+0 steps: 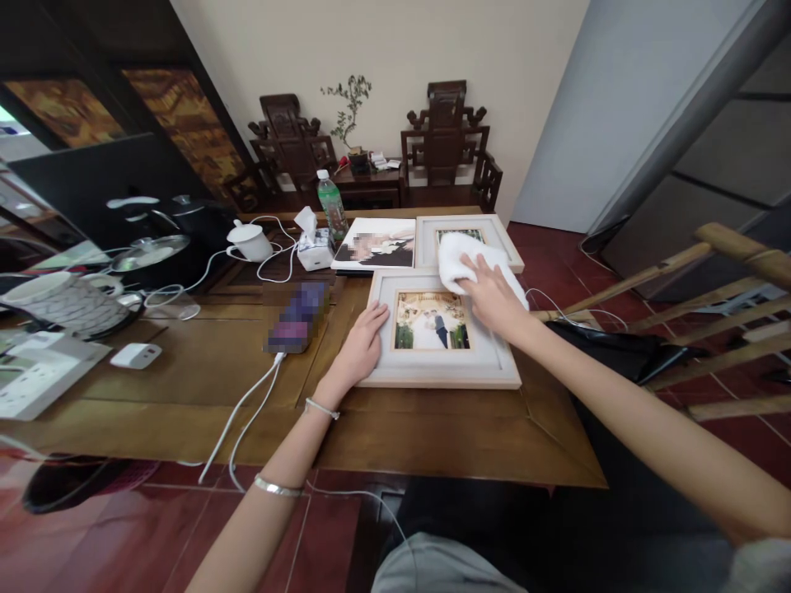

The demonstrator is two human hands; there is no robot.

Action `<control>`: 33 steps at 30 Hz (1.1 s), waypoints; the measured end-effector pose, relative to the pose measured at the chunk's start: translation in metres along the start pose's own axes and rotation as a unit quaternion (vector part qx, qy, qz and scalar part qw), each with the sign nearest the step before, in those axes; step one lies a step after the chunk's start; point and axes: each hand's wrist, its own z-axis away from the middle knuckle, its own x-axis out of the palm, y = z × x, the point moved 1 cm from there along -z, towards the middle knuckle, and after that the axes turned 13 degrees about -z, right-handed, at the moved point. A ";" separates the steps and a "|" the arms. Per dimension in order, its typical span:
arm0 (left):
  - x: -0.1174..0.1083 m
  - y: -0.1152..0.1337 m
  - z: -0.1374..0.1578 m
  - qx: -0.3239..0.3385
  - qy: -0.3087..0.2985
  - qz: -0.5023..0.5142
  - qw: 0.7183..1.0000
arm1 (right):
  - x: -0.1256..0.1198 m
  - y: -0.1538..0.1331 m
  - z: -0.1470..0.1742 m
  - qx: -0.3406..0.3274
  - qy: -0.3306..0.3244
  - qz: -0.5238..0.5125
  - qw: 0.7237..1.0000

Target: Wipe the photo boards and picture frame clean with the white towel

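Around the near picture frame, taken as the clock's centre, spreads a brown wooden table, its surface faintly shiny, above a red tiled floor. Out at twelve o'clock a dark carved chair stands against a cream wall, and at three o'clock is a pale slatted chair. On the table, a phone with a white cable at its lower end lies at nine o'clock; a tissue box and a white lidded mug stand at ten. A flat print sits at eleven, beside a second frame at one. The near frame lies flat, with pale wood edges, a light grey border and a small golden-toned photo with green at its lower corners. At nine o'clock the left hand rests loosely extended fingers on its edge; whether the thumb grips underneath, I cannot tell. At one o'clock the right hand, fingers partly spread and bent, has hold of a bunched, fluffy white cloth over the frame's corner.
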 end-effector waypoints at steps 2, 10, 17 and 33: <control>0.000 0.000 0.000 0.003 0.002 -0.003 1.000 | 0.002 0.002 -0.019 -0.019 0.011 0.023 0.999; 0.000 0.000 -0.001 0.003 0.012 -0.015 1.000 | 0.014 -0.039 0.004 -0.024 -0.146 0.044 0.988; 0.000 0.004 0.000 -0.004 0.013 -0.019 1.000 | -0.029 -0.100 0.089 -0.045 -0.231 -0.048 0.971; -0.004 0.004 -0.002 0.008 0.003 -0.007 1.000 | 0.020 -0.023 -0.007 -0.020 -0.063 -0.023 0.998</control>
